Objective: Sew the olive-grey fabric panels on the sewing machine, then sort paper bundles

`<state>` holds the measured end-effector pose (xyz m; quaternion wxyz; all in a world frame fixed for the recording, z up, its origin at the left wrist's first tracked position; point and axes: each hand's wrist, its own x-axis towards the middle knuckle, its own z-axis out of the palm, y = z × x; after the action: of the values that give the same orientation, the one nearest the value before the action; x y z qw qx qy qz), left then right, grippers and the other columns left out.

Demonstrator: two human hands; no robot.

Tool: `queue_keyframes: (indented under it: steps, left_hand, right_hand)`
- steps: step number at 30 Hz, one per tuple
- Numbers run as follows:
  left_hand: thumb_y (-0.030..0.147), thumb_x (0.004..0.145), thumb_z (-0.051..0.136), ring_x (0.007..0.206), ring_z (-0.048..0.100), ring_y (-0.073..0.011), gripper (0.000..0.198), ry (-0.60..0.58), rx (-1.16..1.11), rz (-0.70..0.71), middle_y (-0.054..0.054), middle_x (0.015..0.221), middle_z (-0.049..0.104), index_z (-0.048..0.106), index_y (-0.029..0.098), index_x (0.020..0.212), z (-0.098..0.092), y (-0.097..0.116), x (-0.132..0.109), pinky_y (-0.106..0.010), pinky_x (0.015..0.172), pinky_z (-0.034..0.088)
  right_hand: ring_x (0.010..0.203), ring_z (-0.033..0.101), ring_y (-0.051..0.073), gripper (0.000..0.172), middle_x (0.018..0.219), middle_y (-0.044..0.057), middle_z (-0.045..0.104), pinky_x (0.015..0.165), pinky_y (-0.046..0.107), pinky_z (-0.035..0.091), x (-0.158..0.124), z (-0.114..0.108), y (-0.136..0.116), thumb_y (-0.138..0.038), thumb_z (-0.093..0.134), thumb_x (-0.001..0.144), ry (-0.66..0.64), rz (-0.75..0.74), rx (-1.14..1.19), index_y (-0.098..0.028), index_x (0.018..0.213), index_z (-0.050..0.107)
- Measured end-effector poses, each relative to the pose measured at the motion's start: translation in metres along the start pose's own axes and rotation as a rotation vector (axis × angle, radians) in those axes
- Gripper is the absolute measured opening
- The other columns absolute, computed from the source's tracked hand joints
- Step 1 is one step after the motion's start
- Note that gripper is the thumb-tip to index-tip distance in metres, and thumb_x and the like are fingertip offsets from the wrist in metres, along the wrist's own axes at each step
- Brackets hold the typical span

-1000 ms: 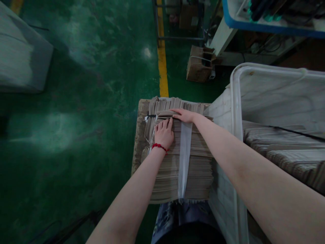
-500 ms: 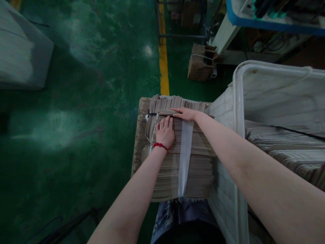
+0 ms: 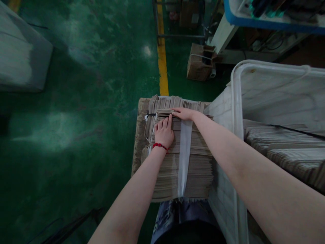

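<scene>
Left hand (image 3: 164, 133) spread-fingered, right hand (image 3: 184, 114) fingers together, both resting on strapped cardboard sheets (image 3: 195, 169).

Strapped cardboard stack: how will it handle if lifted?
Probably heavy for its size: the cardboard stack is many sheets deep. The white band likely holds it together as a stiff block, but the top sheets near the left hand look uneven and may slide. Its frayed-looking edges could bend under grip.

This is a factory workshop, shown by the green epoxy floor (image 3: 76, 67) with its painted yellow line (image 3: 162, 67), a strapped cardboard bundle (image 3: 196, 176) beside a white plastic bin (image 3: 237, 101), and a blue-edged workstation (image 3: 264, 23).
</scene>
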<state>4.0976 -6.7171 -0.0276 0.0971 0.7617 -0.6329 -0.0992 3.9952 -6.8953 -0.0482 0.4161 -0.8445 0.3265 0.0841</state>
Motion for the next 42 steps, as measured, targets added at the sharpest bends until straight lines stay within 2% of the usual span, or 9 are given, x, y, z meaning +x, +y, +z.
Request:
queue_keyframes:
  steps: [6,11,17,21,27,30,36,42]
  left_hand:
    - [0.020,0.086,0.042,0.128,0.041,-0.0289,0.060,-0.010,0.007,-0.003,-0.008,0.145,0.047,0.037,0.020,0.146,0.000,0.000,0.000,-0.046,0.106,0.033]
    - [0.022,0.086,0.044,0.124,0.046,-0.0316,0.058,-0.006,0.034,-0.043,-0.011,0.144,0.046,0.040,0.020,0.144,0.003,-0.001,0.000,-0.047,0.102,0.036]
    - [0.020,0.085,0.045,0.125,0.045,-0.0318,0.058,0.015,0.056,-0.011,-0.009,0.158,0.027,0.041,0.018,0.143,0.006,-0.002,0.000,-0.048,0.102,0.036]
    - [0.020,0.085,0.044,0.126,0.045,-0.0310,0.060,-0.006,0.050,-0.004,-0.005,0.161,0.017,0.038,0.020,0.145,0.006,-0.002,0.000,-0.049,0.102,0.036]
    - [0.019,0.086,0.042,0.130,0.041,-0.0294,0.060,-0.026,0.036,-0.003,-0.004,0.156,0.032,0.036,0.020,0.146,0.005,-0.003,0.000,-0.047,0.104,0.035]
    - [0.020,0.086,0.042,0.131,0.041,-0.0296,0.059,-0.026,0.028,0.001,-0.005,0.154,0.036,0.038,0.020,0.145,0.004,-0.004,0.000,-0.047,0.105,0.035]
    - [0.020,0.085,0.043,0.126,0.044,-0.0308,0.058,-0.017,0.029,-0.002,-0.006,0.150,0.041,0.041,0.020,0.143,0.000,-0.003,0.003,-0.047,0.102,0.037]
    - [0.020,0.084,0.044,0.123,0.046,-0.0305,0.058,-0.022,0.042,-0.008,-0.006,0.148,0.044,0.042,0.021,0.142,-0.004,-0.001,0.004,-0.046,0.099,0.039]
  right_hand:
    - [0.134,0.042,0.027,0.059,0.145,0.009,0.047,0.114,0.043,0.028,-0.004,0.002,0.005,-0.055,0.041,0.095,-0.019,-0.003,-0.009,-0.028,0.147,0.038]
    - [0.132,0.044,0.030,0.064,0.142,0.010,0.050,0.114,0.047,0.026,-0.004,0.001,0.007,-0.065,0.035,0.092,-0.036,0.018,0.002,-0.028,0.145,0.042]
    - [0.132,0.043,0.028,0.065,0.145,0.009,0.047,0.113,0.045,0.029,0.001,0.002,0.012,-0.063,0.043,0.091,-0.049,-0.002,0.010,-0.027,0.144,0.042]
    - [0.131,0.045,0.026,0.063,0.143,0.007,0.050,0.112,0.043,0.031,0.002,0.003,0.013,-0.060,0.050,0.089,-0.053,-0.026,0.021,-0.027,0.142,0.045]
    - [0.129,0.047,0.027,0.066,0.141,0.011,0.051,0.111,0.040,0.033,0.000,0.002,0.011,-0.057,0.056,0.086,-0.032,-0.022,0.018,-0.021,0.142,0.047]
    - [0.129,0.047,0.027,0.066,0.142,0.009,0.052,0.110,0.040,0.034,-0.001,0.001,0.010,-0.057,0.058,0.085,-0.023,-0.020,0.013,-0.022,0.141,0.048]
    - [0.128,0.049,0.024,0.053,0.139,0.011,0.055,0.111,0.038,0.034,0.000,-0.001,0.002,-0.050,0.040,0.097,-0.003,-0.010,-0.003,-0.018,0.136,0.053]
    - [0.128,0.049,0.024,0.051,0.138,0.013,0.055,0.110,0.037,0.035,-0.001,0.005,-0.002,-0.045,0.033,0.099,0.065,0.019,-0.044,-0.016,0.135,0.054]
